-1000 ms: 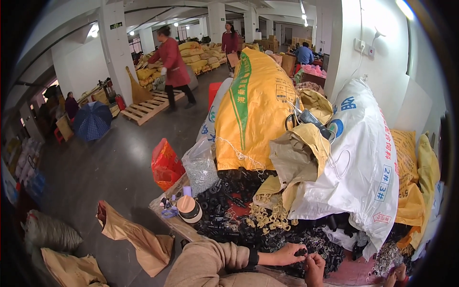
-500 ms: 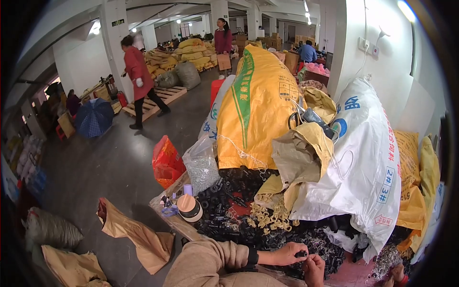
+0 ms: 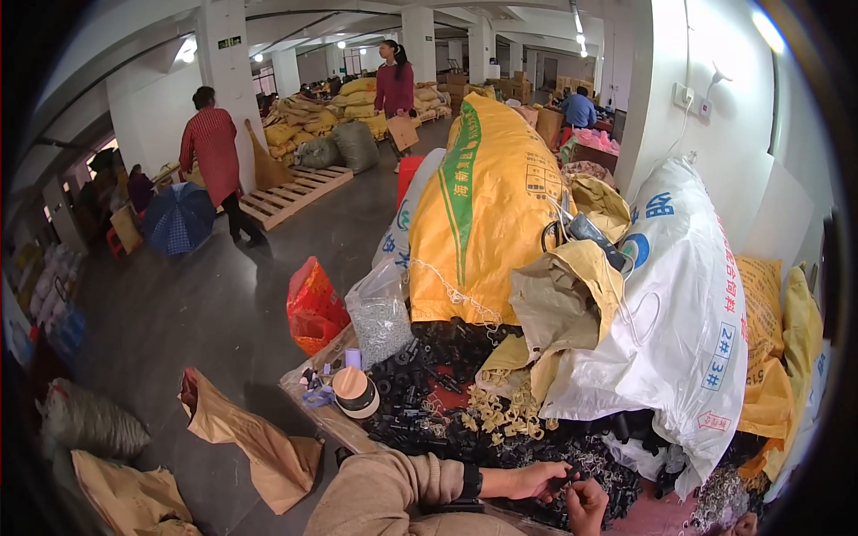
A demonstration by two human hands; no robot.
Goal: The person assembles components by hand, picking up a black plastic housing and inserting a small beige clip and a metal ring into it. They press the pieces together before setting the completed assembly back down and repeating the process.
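A reddish table (image 3: 661,511) spreads before us in a wide, pillared workroom, and a big orange sack (image 3: 483,232) dominates it, its near end resting on a heap of black parts (image 3: 420,393). Nearest us, in front of that sack and a little to its right, our left hand (image 3: 529,482) pinches a small black piece (image 3: 563,481) between thumb and fingers. Our right hand (image 3: 586,506) is curled close beside it, fingertips at the piece — whether they grip it too, we cannot tell. Farther right of the sack, at the table's near edge, a co-worker's hand (image 3: 744,525) shows only partly; we cannot make out what it does.

Just ahead of the sack's near end lie yellowish parts (image 3: 505,409). To its front left stand a lidded jar (image 3: 356,393) and a clear bag of small pieces (image 3: 380,326), with a red bag (image 3: 315,308) beyond them. A bulky white sack (image 3: 657,330) leans on its right.

Past the sack, to its left, we see a wooden pallet (image 3: 295,192), a blue umbrella (image 3: 179,219) and a person in a red coat (image 3: 211,156). Behind it — farthest off — are stacked yellow sacks (image 3: 357,98) and, to its right, a person in blue (image 3: 579,110).
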